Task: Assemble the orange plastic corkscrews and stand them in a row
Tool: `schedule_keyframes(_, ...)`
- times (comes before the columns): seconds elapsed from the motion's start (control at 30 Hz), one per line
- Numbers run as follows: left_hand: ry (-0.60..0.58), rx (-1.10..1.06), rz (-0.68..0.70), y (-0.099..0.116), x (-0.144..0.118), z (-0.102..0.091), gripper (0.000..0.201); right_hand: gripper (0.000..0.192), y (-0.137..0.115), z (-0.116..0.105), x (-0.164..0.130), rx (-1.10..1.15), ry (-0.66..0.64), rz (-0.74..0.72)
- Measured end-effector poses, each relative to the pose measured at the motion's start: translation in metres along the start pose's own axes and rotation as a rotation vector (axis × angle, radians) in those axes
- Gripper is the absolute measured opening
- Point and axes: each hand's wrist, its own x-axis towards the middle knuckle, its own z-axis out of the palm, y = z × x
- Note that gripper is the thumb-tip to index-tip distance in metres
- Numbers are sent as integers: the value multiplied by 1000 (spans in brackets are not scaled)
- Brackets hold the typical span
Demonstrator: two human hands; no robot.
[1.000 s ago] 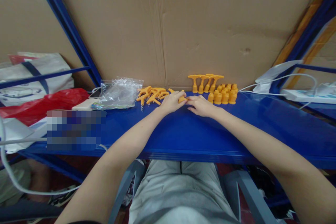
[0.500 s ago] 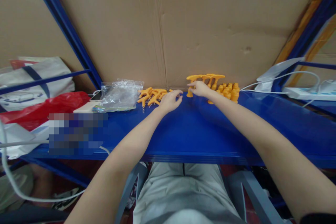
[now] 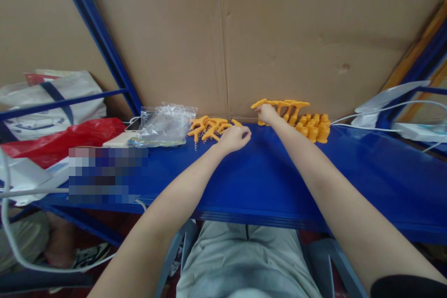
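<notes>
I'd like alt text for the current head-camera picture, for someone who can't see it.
A person's right hand is at a row of upright orange-yellow T-handled pieces on a blue shelf; the left hand, loosely curled, is near loose corkscrews with spirals showing. Matching bases cluster right of the row.

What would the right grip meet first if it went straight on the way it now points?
The leftmost standing orange T-handled piece, which the right grip seems to be touching; past that, probably the cardboard backing. One view leaves depth unclear.
</notes>
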Motion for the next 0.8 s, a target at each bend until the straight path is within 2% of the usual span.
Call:
schedule_keyframes(0.23, -42, -3, 6, 3, 0, -2, 21, 54, 5, 3, -1, 41, 1, -24)
schedule_keyframes(0.47, -38, -1, 22, 3, -1, -2, 23, 54, -5, 4, -5, 25, 13, -68)
schedule_keyframes(0.7, -44, -6, 31, 3, -1, -3, 19, 46, -16, 4, -9, -48, 7, -127)
schedule_keyframes(0.8, -56, -1, 39, 3, -1, -3, 19, 43, -17, 5, -10, -91, 19, -99)
